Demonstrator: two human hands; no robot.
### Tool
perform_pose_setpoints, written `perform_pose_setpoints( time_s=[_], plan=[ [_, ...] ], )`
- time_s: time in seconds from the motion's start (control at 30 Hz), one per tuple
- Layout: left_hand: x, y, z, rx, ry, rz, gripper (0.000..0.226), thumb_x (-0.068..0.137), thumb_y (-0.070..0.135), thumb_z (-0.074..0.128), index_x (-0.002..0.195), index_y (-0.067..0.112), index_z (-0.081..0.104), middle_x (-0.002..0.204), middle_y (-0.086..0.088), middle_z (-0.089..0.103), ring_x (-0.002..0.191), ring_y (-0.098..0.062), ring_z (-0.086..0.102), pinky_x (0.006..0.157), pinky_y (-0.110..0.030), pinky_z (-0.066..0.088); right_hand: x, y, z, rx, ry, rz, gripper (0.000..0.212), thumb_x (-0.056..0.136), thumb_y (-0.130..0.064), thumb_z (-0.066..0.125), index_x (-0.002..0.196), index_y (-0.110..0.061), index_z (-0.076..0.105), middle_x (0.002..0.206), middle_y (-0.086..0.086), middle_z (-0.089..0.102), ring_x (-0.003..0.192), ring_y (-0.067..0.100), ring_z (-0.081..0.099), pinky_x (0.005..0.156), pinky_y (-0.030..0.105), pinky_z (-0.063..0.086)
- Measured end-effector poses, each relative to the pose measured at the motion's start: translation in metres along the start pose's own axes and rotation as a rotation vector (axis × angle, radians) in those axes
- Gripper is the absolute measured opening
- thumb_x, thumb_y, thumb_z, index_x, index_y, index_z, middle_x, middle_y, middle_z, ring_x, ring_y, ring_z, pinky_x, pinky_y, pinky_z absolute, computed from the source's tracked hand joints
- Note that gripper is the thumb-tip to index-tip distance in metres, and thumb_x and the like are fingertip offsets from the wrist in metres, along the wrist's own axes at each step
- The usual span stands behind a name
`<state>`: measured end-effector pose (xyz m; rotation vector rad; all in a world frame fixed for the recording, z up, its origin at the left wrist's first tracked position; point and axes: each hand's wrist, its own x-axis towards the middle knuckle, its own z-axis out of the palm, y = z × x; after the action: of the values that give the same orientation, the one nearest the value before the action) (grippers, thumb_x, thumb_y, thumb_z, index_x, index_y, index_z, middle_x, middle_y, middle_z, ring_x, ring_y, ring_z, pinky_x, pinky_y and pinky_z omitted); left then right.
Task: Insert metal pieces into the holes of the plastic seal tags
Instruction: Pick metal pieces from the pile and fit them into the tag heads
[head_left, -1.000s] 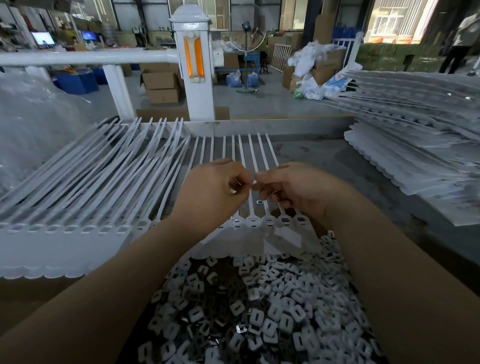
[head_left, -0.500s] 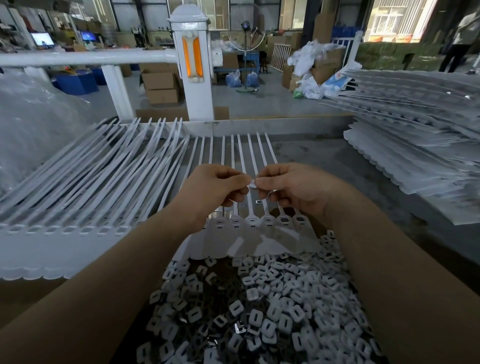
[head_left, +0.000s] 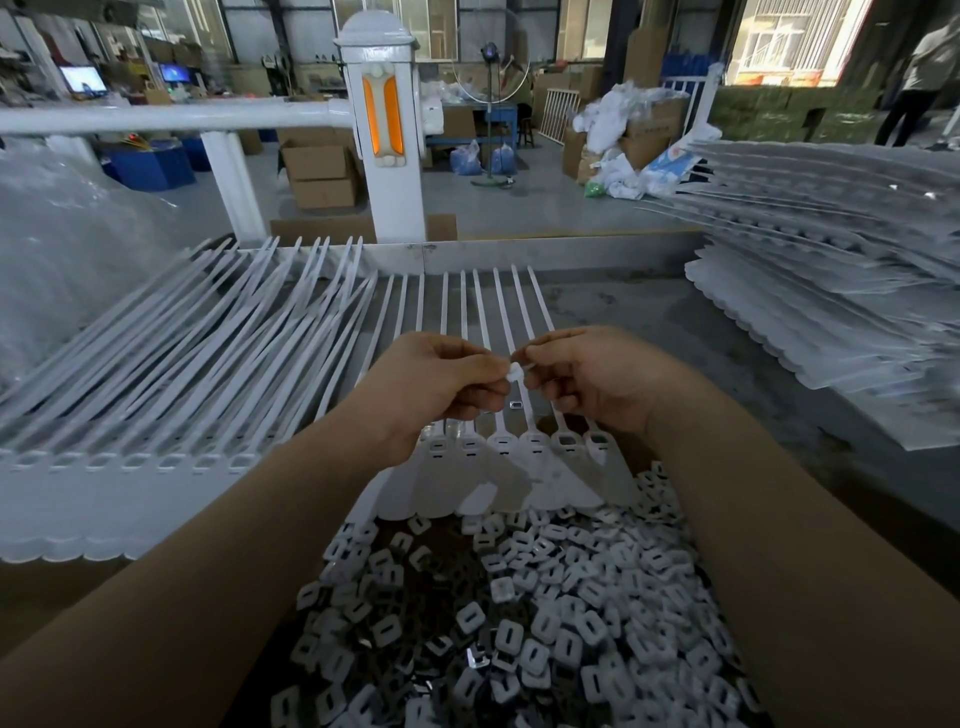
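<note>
above the row of seal tags (head_left: 519, 457) on the bench (head_left: 649, 322), the left hand (head_left: 441, 384) and right hand (head_left: 587, 374) pinch one small white piece (head_left: 515, 372) between their fingertips. best to square it to an open hole before pressing, keeping the strip flat. loose pieces (head_left: 519, 613) heap nearer the body. compared with half a second ago, both hands sit slightly higher and the pinched piece shows more clearly.
</note>
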<state>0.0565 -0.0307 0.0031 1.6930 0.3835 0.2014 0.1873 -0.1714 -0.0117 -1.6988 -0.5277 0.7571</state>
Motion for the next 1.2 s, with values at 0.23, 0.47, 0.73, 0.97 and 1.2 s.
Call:
perform_pose_setpoints(
  time_s=[0.23,0.47,0.73,0.97,1.2],
  plan=[
    [0.002,-0.004,-0.001,0.129,0.076,0.069,0.007,0.088,0.017,0.071,0.088,0.010,0.075,0.076,-0.003,0.076,0.065,-0.011,0.070,0.060,-0.018,0.055,-0.006,-0.003,0.000,-0.055,-0.107,-0.050,0.011,0.089,-0.026,0.066,0.089,-0.017,0.072,0.077,-0.001,0.071,0.066,0.010,0.055,0.059,0.025,0.040],
    [0.003,-0.005,-0.001,0.123,0.075,0.075,0.006,0.088,0.017,0.071,0.087,0.012,0.074,0.076,-0.003,0.076,0.066,-0.011,0.071,0.060,-0.018,0.056,-0.007,-0.004,0.001,-0.069,-0.099,-0.055,0.010,0.085,-0.020,0.071,0.093,-0.014,0.071,0.079,0.000,0.072,0.067,0.010,0.055,0.061,0.024,0.040],
    [0.004,-0.006,-0.003,0.055,0.034,0.055,0.007,0.088,0.017,0.070,0.090,0.011,0.074,0.078,-0.004,0.076,0.066,-0.010,0.070,0.057,-0.016,0.052,-0.009,-0.005,0.000,-0.078,-0.118,-0.048,0.009,0.087,-0.017,0.067,0.094,-0.012,0.071,0.081,0.002,0.071,0.065,0.009,0.054,0.059,0.023,0.039],
    [0.005,-0.013,-0.003,0.320,0.093,0.112,0.005,0.088,0.026,0.072,0.085,0.023,0.073,0.073,0.009,0.074,0.056,0.004,0.060,0.046,-0.010,0.042,-0.002,-0.010,0.003,-0.259,0.325,-0.050,0.015,0.089,-0.018,0.063,0.094,-0.006,0.070,0.074,0.005,0.068,0.060,0.013,0.055,0.050,0.023,0.045],
    [0.008,-0.019,-0.006,0.397,0.070,0.087,0.009,0.088,0.030,0.072,0.080,0.024,0.074,0.072,0.013,0.073,0.058,0.003,0.061,0.049,-0.013,0.045,-0.006,-0.006,0.001,-0.852,0.842,-0.088,0.030,0.083,-0.012,0.059,0.056,-0.012,0.046,0.051,0.000,0.044,0.042,0.015,0.039,0.042,0.019,0.024]
  ],
)
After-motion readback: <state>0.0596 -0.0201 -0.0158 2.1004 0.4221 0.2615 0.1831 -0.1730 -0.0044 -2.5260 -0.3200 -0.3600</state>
